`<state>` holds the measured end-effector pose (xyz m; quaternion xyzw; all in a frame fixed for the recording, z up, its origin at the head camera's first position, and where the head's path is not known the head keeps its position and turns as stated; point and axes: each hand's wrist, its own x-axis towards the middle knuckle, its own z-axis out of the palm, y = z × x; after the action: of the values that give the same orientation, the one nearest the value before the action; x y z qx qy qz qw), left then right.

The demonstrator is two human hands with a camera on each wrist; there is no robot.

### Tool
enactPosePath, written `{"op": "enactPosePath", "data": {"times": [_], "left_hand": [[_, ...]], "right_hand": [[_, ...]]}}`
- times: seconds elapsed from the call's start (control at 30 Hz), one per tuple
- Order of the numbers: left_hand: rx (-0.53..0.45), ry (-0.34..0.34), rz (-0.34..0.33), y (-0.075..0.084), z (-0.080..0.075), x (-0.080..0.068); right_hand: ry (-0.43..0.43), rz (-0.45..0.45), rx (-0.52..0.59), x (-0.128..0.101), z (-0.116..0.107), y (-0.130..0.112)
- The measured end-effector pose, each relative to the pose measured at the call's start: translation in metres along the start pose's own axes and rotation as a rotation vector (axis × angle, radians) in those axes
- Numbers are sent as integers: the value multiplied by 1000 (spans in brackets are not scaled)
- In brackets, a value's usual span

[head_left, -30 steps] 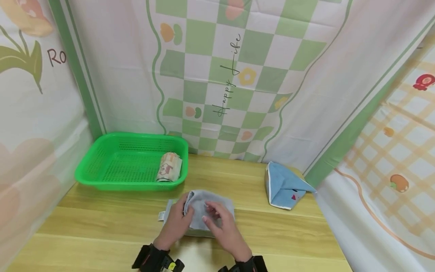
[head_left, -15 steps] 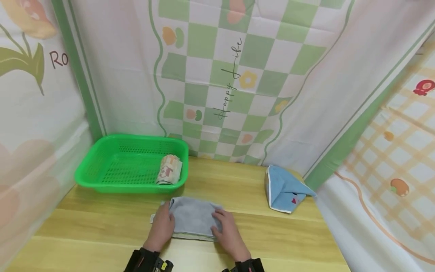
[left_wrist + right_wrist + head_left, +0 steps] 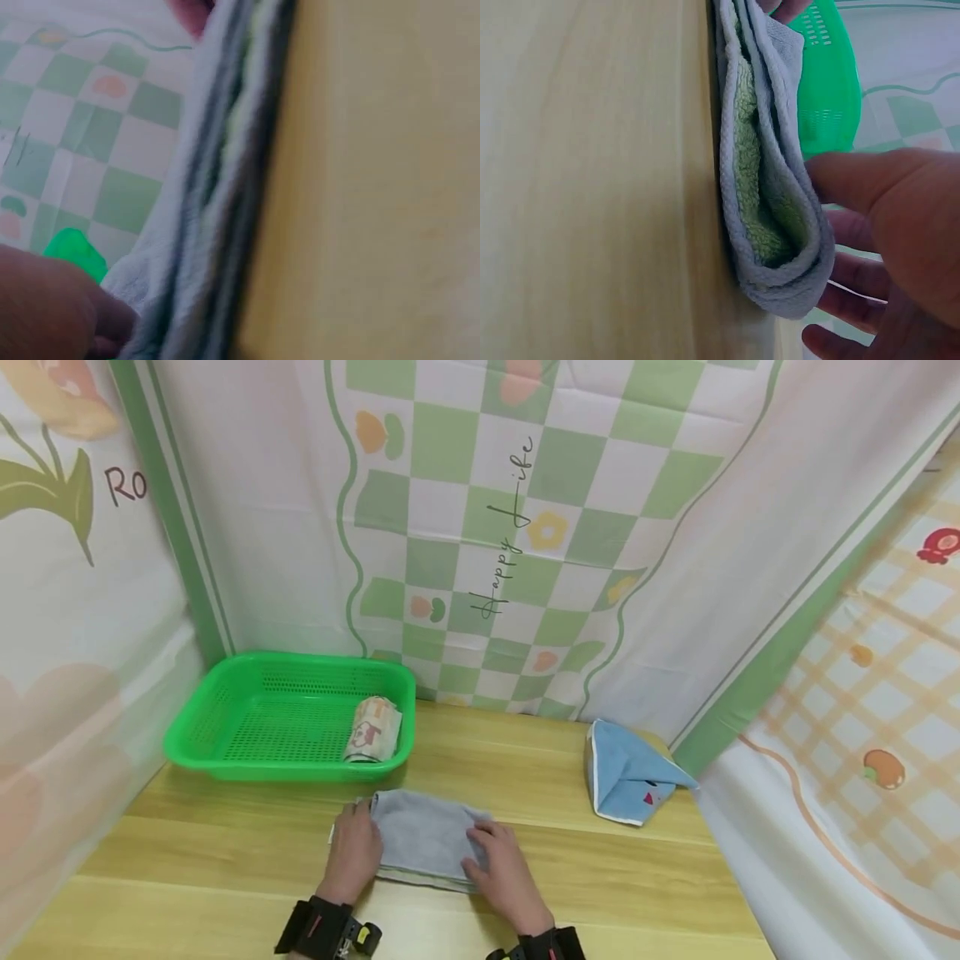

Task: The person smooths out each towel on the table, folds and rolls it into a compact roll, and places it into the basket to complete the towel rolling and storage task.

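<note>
A folded grey towel [image 3: 429, 835] with a green inner side lies on the wooden table. My left hand [image 3: 352, 853] is at its left end with fingers bent over the edge, gripping it; a bit of white label shows beside them. In the left wrist view that hand [image 3: 56, 307] is blurred at the towel's layered edge. At the other end, my right hand [image 3: 506, 872] rests its thumb and fingertips lightly on the towel. The right wrist view shows the thumb against the upper layer and loose fingers [image 3: 862, 277] near the rounded fold.
A green plastic basket [image 3: 300, 770] stands at the back left, holding a rolled patterned cloth [image 3: 372, 729] on its right side. At the back right lies a folded blue cloth [image 3: 630, 768] with white edging. Printed curtains [image 3: 480, 527] enclose the table [image 3: 637, 885].
The towel has come down flatter and shifted left under my hands. My right hand moved from above its middle to its right end. My left fingers now bend further over the left edge.
</note>
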<state>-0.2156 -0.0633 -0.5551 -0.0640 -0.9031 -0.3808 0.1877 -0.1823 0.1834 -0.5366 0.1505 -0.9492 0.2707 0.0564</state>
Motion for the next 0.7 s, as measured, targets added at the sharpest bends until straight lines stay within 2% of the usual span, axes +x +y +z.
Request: {"op": "enactPosePath", "data": {"times": [0.17, 0.27, 0.33, 0.47, 0.63, 0.7], "left_hand": [[-155, -203, -134, -9, -12, 10], [-215, -235, -180, -13, -14, 12], [-215, -206, -175, -14, -13, 10], [-161, -113, -149, -12, -8, 6], [-16, 23, -119, -8, -2, 2], [18, 62, -81, -5, -1, 1]], "right_hand": [[39, -16, 56, -1, -2, 0], [74, -71, 55, 2, -5, -1], [73, -106, 53, 4, -6, -1], [-7, -142, 35, 5, -4, 0], [-73, -107, 1, 3, -4, -1], [-80, -84, -17, 2, -5, -3]]}}
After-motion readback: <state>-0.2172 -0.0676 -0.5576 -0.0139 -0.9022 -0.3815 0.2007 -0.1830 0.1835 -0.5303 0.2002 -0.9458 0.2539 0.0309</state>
